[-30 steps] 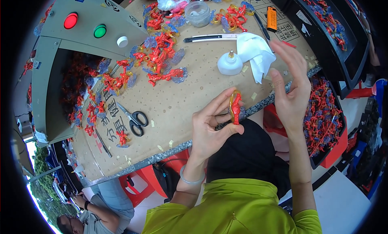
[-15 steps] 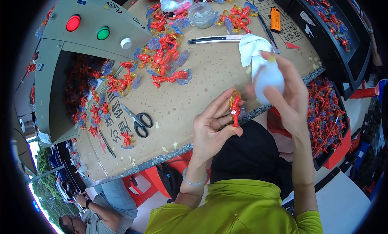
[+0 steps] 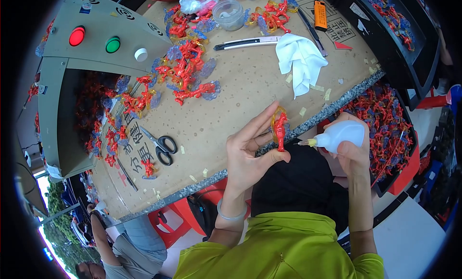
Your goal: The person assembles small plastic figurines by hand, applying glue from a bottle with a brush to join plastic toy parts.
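Note:
My left hand [image 3: 252, 146] is closed on a small red toy figure [image 3: 280, 132] with a yellow translucent ring behind it, held upright above the bench's front edge. In my right hand [image 3: 355, 151] lies a white squeeze bottle [image 3: 340, 136], tipped on its side. Its yellow collar and thin needle tip point left toward the figure, with a small gap between them. A white cloth [image 3: 301, 62] rests crumpled on the bench beyond both hands.
Similar red figures [image 3: 187, 62] with purple and yellow parts cover the bench and spill from a grey machine [image 3: 62, 115]. Scissors [image 3: 163, 146], a craft knife [image 3: 245, 43] and a clear tub [image 3: 228, 15] lie around. A full bin [image 3: 406, 182] stands at right; another person [image 3: 127, 245] sits lower left.
The bottle in my right hand has come away from the cloth, down and to the right, and turned so its tip faces the figure. My left hand has barely moved.

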`<action>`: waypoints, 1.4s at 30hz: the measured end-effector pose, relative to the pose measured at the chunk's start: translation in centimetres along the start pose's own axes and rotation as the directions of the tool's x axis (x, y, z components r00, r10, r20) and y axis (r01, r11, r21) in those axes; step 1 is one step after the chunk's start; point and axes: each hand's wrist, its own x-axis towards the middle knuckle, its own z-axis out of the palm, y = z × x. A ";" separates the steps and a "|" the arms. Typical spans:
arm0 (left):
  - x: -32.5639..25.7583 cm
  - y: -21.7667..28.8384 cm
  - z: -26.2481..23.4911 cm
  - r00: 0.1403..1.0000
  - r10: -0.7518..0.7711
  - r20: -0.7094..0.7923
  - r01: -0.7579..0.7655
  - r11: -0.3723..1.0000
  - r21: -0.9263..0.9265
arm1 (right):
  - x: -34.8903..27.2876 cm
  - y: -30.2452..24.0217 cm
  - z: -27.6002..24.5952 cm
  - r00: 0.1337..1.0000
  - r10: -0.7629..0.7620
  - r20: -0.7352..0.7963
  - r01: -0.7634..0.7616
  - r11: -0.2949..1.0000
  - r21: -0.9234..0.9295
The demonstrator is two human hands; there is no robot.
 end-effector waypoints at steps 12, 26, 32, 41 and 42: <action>0.0 0.1 0.1 1.000 0.013 -0.008 -0.013 0.999 0.033 | -0.2 -0.7 0.9 0.992 -0.094 -0.084 0.065 0.953 -0.295; 0.0 0.2 0.1 1.000 0.013 -0.012 -0.013 0.999 0.044 | 0.0 -0.8 1.1 0.989 -0.148 -0.024 0.135 0.949 -0.286; 0.1 0.2 0.1 1.000 -0.002 -0.012 0.003 0.997 0.074 | -0.6 -2.8 1.9 0.968 -0.246 0.057 0.239 0.816 -0.527; -0.1 0.0 0.1 0.999 -0.044 -0.015 0.045 0.996 0.073 | -0.8 -3.4 2.1 0.943 -0.305 0.134 0.322 0.729 -0.604; -0.1 0.0 0.1 0.999 -0.042 -0.017 0.044 0.996 0.073 | -0.8 -3.4 2.1 0.943 -0.306 0.135 0.323 0.729 -0.603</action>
